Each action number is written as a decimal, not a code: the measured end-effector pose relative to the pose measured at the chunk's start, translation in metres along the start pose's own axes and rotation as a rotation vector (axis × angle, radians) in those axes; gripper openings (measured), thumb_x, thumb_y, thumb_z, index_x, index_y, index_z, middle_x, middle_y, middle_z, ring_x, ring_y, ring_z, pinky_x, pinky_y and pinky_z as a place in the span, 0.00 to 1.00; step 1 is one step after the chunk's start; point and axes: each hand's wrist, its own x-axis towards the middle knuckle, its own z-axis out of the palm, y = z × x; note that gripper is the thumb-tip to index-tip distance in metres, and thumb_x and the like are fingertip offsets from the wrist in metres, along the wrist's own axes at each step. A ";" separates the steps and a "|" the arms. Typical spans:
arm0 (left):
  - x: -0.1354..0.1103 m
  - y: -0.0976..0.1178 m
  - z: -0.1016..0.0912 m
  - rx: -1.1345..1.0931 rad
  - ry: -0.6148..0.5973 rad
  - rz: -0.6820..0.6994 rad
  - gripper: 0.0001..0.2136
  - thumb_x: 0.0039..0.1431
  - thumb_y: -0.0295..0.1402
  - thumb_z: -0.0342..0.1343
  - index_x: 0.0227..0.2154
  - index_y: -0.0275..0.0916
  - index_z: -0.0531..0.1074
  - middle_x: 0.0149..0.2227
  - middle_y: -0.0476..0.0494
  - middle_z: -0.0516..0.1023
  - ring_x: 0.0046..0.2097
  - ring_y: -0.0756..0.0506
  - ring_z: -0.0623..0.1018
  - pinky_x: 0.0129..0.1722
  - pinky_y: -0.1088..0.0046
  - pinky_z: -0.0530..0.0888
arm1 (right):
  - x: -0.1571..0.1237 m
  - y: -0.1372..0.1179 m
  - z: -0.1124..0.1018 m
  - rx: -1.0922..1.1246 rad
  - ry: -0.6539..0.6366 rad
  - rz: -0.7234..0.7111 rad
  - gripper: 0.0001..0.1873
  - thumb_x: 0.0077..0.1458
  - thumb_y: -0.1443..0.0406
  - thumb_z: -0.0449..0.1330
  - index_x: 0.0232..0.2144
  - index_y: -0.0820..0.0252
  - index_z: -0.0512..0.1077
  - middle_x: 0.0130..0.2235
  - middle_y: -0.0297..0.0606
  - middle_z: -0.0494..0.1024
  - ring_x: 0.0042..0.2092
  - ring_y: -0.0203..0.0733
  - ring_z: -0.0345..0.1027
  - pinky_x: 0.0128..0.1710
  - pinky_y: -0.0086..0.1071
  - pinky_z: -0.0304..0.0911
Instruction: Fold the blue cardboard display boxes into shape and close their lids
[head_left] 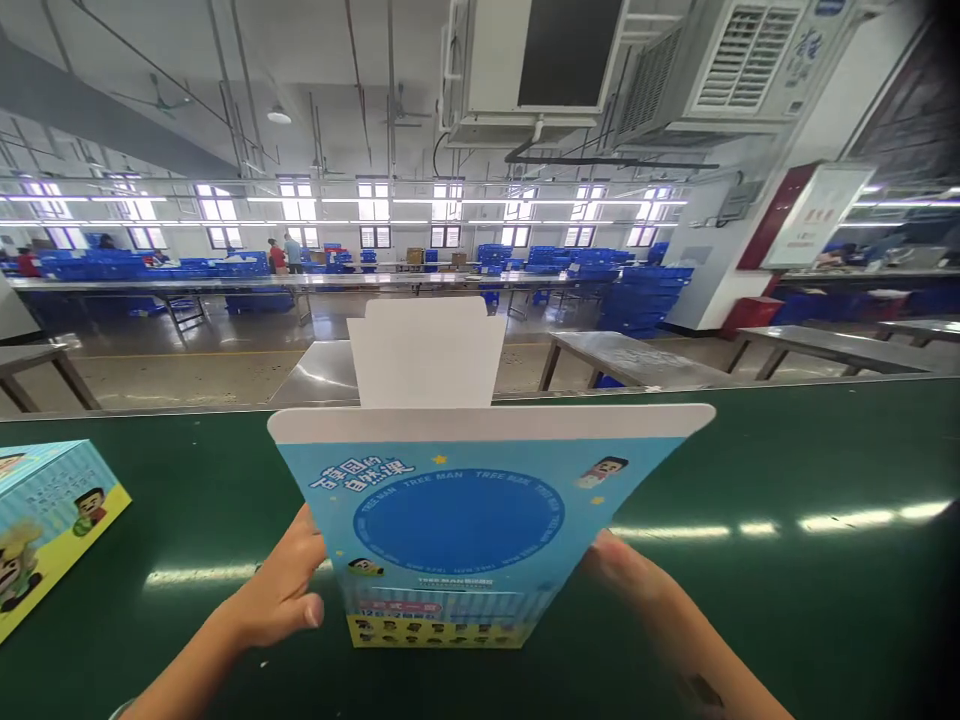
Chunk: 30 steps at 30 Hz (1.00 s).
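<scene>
I hold a flat, unfolded printed carton [457,520] upright over the green conveyor belt [787,470]. It is light blue with a dark blue circle, cartoon figures and a yellow strip at the bottom; a white flap sticks up at its top. My left hand [281,590] grips its left edge, thumb curled in front. On the right edge sits my right hand [626,570], its fingers hidden behind the card.
A finished box [45,525] of the same print lies on the belt at the far left. Beyond the belt stand steel tables [630,360], stacks of blue crates [645,295] and distant people. An air cooler unit [720,60] hangs overhead.
</scene>
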 end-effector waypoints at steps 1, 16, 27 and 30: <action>0.001 0.003 -0.004 0.048 -0.053 0.016 0.31 0.53 0.65 0.44 0.37 0.45 0.79 0.48 0.41 0.75 0.57 0.32 0.65 0.61 0.58 0.57 | -0.001 -0.009 0.003 0.004 -0.127 0.020 0.41 0.41 0.36 0.60 0.45 0.61 0.75 0.40 0.47 0.77 0.46 0.55 0.71 0.42 0.45 0.69; 0.121 -0.018 -0.027 -1.004 0.351 -0.511 0.16 0.50 0.38 0.54 0.38 0.32 0.75 0.33 0.38 0.79 0.37 0.37 0.79 0.42 0.58 0.74 | 0.156 -0.033 0.050 -1.084 0.126 -0.398 0.24 0.57 0.53 0.57 0.51 0.61 0.68 0.53 0.47 0.69 0.58 0.55 0.56 0.57 0.47 0.52; 0.110 -0.047 -0.029 -0.925 0.625 -0.540 0.18 0.57 0.42 0.55 0.43 0.33 0.70 0.36 0.38 0.76 0.38 0.39 0.77 0.43 0.61 0.73 | 0.189 -0.020 0.084 -1.111 -0.075 -0.256 0.22 0.56 0.46 0.57 0.32 0.60 0.69 0.32 0.42 0.75 0.38 0.50 0.67 0.45 0.44 0.56; 0.108 -0.064 -0.043 -0.787 0.765 -0.589 0.21 0.53 0.32 0.64 0.49 0.38 0.65 0.42 0.45 0.73 0.40 0.46 0.76 0.45 0.67 0.72 | 0.190 -0.016 0.092 -0.995 -0.069 -0.240 0.18 0.52 0.50 0.61 0.33 0.58 0.69 0.31 0.39 0.75 0.38 0.49 0.67 0.45 0.43 0.57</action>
